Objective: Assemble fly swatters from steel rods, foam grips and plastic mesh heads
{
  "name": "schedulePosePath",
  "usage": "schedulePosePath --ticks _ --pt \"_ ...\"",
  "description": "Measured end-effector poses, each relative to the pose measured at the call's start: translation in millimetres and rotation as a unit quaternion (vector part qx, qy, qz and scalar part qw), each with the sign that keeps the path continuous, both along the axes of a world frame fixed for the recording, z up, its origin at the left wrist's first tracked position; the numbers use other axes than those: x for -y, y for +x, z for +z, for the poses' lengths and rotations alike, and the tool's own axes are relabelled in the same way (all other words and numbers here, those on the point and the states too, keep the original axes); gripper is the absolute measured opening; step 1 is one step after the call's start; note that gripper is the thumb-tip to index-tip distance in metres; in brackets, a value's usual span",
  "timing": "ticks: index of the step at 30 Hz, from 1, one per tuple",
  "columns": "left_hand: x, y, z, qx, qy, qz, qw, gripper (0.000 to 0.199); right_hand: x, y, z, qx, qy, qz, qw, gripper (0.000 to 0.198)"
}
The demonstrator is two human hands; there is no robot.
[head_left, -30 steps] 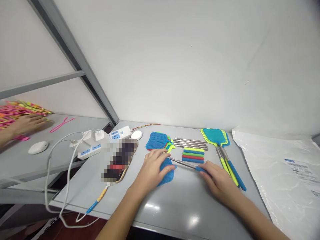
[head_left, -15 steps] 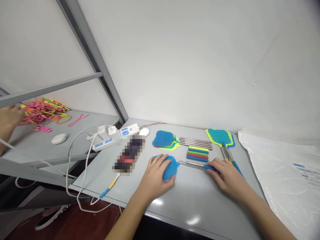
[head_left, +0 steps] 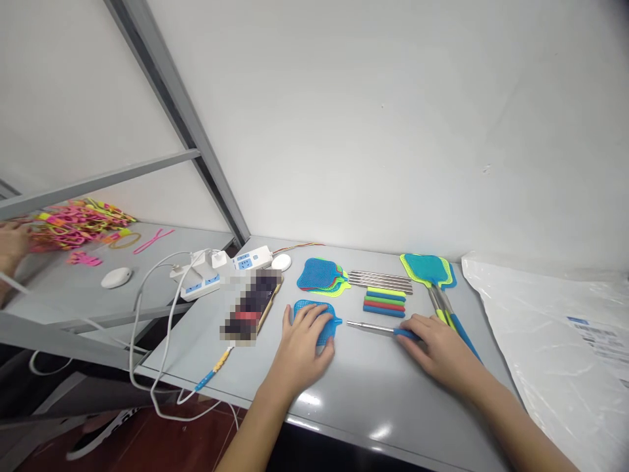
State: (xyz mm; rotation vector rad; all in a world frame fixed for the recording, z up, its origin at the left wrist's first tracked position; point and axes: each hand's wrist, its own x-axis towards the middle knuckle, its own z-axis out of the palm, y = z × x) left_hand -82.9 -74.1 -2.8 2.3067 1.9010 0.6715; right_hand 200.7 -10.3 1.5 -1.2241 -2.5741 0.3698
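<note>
A blue mesh fly swatter head (head_left: 327, 335) lies flat on the table under my left hand (head_left: 304, 341), whose spread fingers rest over it with the thumb at its near side. To the right, my right hand (head_left: 435, 344) is closed on the blue grip of a metal swatter handle (head_left: 376, 326). The handle's bare tip points left at the swatter head's neck, with a small gap between them. Behind are a stack of swatter heads (head_left: 317, 274), several metal rods (head_left: 381, 282) and a row of coloured grips (head_left: 384, 303). Several assembled swatters (head_left: 427, 269) lie at right.
A white plastic bag (head_left: 535, 334) covers the table's right side. At left are a blurred-out phone (head_left: 253, 305) on a cable, power strips (head_left: 201, 282) and a round white object (head_left: 281, 263). Beyond the shelf post, another person's hand (head_left: 14, 242) is at a pink-yellow pile (head_left: 81, 223).
The blue swatter head and my left hand have shifted slightly left, widening the gap to the handle's tip. My right hand still holds the grip. The view has moved a little.
</note>
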Motion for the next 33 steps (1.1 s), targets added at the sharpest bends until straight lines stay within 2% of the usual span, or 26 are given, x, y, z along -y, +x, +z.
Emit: schedulePosePath --ticks 4,8,12,20,24,28,33 --pt "-3.2 -3.2 -5.8 0.001 -0.001 0.025 1.000 0.037 2.8 -3.4 1.8 0.012 -0.011 0.003 1.000 0.025" --pt "-5.1 -4.7 -10.4 -0.003 -0.010 0.022 1.000 0.044 2.2 -1.9 0.7 0.014 -0.019 -0.006 1.000 0.025" --pt "-4.9 -4.2 -10.8 -0.010 -0.015 0.020 1.000 0.036 0.0 -0.9 -4.1 0.004 -0.022 -0.011 1.000 0.023" --pt "-4.4 -5.6 -14.1 -0.003 -0.022 0.008 1.000 0.036 -0.5 -6.2 -13.1 -0.011 0.016 -0.008 1.000 0.016" --pt "-4.2 -7.3 -16.0 -0.004 -0.028 0.004 1.000 0.036 -0.9 -6.5 -10.5 0.020 0.037 -0.003 0.999 0.019" --pt "-5.2 -8.8 -17.3 -0.014 -0.025 0.002 1.000 0.036 12.5 -1.6 -11.9 0.058 0.093 -0.047 0.993 0.036" --pt "-6.1 -8.8 -19.5 -0.027 -0.018 -0.003 0.999 0.036 57.5 5.2 -34.6 0.033 0.127 -0.154 0.979 0.057"
